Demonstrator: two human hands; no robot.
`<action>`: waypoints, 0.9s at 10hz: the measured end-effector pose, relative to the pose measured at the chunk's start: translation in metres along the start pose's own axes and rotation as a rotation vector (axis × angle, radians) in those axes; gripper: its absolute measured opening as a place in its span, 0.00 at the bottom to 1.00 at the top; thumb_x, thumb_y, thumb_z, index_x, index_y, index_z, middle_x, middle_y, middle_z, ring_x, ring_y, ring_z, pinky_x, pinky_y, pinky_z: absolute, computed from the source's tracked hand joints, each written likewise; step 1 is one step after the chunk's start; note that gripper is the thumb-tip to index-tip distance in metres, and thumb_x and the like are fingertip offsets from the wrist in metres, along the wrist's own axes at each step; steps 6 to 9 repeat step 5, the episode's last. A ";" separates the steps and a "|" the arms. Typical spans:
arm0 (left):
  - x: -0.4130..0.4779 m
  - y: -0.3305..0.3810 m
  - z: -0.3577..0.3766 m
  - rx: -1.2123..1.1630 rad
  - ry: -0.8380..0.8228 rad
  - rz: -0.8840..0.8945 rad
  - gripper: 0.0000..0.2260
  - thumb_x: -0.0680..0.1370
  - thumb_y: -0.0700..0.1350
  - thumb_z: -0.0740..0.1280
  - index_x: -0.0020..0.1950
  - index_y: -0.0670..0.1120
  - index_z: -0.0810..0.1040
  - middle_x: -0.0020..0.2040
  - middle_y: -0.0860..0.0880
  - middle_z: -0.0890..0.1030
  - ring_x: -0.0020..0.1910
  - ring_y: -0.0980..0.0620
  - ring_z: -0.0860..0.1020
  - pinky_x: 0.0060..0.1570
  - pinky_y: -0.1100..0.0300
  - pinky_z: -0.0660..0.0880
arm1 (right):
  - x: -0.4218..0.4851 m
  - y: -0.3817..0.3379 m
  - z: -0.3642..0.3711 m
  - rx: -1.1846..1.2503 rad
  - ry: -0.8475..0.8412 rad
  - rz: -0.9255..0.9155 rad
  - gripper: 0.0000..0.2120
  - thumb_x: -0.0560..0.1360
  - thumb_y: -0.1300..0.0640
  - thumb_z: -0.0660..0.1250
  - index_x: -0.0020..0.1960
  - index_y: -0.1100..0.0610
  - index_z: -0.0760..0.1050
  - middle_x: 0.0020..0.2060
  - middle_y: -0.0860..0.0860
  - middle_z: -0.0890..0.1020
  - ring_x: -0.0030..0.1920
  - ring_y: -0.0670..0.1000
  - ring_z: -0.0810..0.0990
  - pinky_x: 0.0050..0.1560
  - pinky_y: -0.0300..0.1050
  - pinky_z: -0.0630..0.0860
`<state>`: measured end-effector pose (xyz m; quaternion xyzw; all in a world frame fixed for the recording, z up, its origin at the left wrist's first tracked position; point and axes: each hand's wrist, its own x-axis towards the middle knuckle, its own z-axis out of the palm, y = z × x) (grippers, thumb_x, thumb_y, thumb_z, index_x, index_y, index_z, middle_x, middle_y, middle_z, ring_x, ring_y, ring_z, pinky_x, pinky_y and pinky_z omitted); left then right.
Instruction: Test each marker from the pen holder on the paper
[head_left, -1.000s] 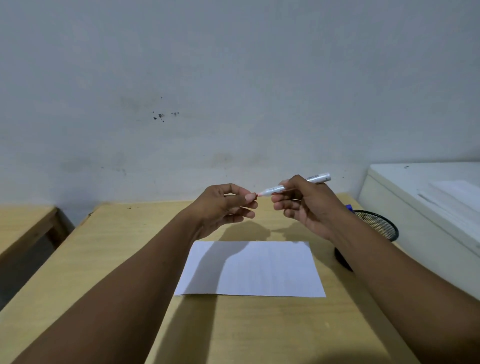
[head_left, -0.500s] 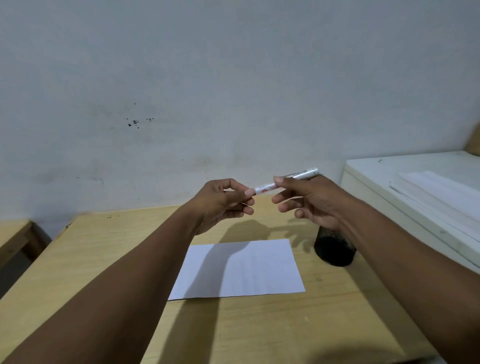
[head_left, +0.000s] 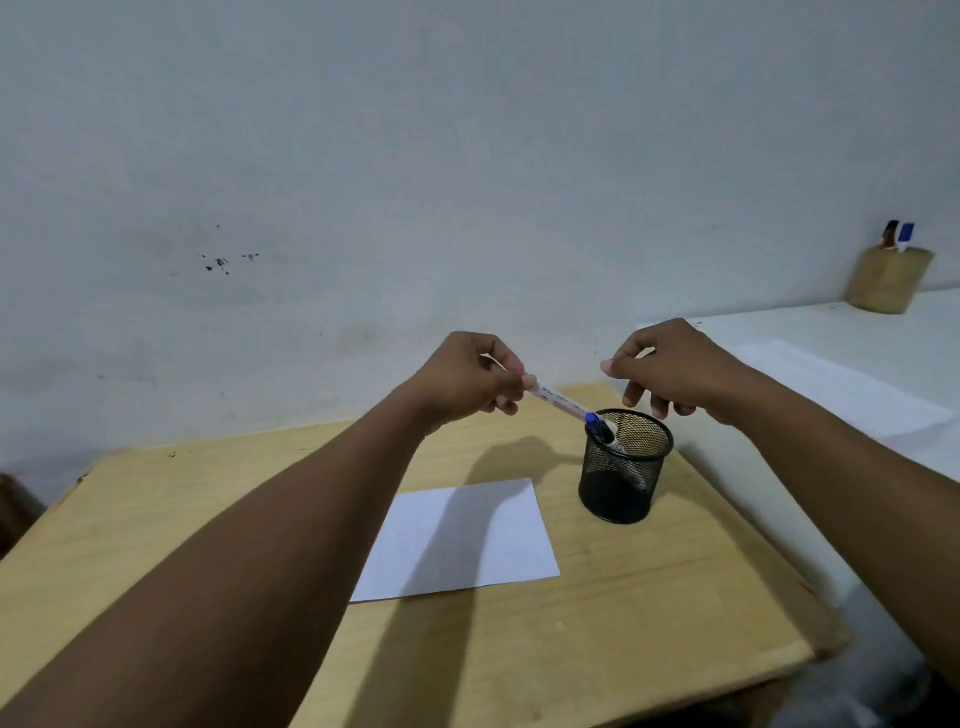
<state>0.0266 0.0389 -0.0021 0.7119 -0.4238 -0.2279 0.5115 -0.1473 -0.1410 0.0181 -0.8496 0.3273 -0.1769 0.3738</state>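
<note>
My left hand (head_left: 467, 382) pinches a marker (head_left: 558, 402) over the pen holder (head_left: 621, 467); my right hand (head_left: 670, 369) hovers half-open, apparently empty.

A plain study or office corner: wooden desk (head_left: 156, 519), bare wall behind it, wooden pen cup (head_left: 889, 280) on white counter (head_left: 831, 332) beside.

Wooden cup (head_left: 889, 280) with two pens (head_left: 898, 236) on white surface (head_left: 810, 332), far right; loose sheet (head_left: 841, 384) nearby.
</note>
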 end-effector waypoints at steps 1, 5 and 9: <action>0.010 0.003 0.015 0.112 -0.020 0.016 0.07 0.74 0.42 0.78 0.44 0.44 0.80 0.36 0.45 0.86 0.35 0.48 0.84 0.37 0.57 0.75 | 0.000 0.005 0.004 0.002 0.014 -0.001 0.10 0.77 0.53 0.73 0.48 0.61 0.82 0.35 0.57 0.87 0.23 0.51 0.74 0.22 0.38 0.62; 0.011 0.013 0.019 0.515 0.028 0.073 0.14 0.77 0.53 0.73 0.60 0.49 0.81 0.51 0.47 0.87 0.49 0.50 0.84 0.52 0.55 0.78 | 0.009 -0.002 0.026 -0.046 0.116 -0.134 0.07 0.76 0.56 0.70 0.48 0.57 0.86 0.45 0.51 0.88 0.49 0.51 0.83 0.43 0.42 0.74; 0.011 0.013 0.019 0.515 0.028 0.073 0.14 0.77 0.53 0.73 0.60 0.49 0.81 0.51 0.47 0.87 0.49 0.50 0.84 0.52 0.55 0.78 | 0.009 -0.002 0.026 -0.046 0.116 -0.134 0.07 0.76 0.56 0.70 0.48 0.57 0.86 0.45 0.51 0.88 0.49 0.51 0.83 0.43 0.42 0.74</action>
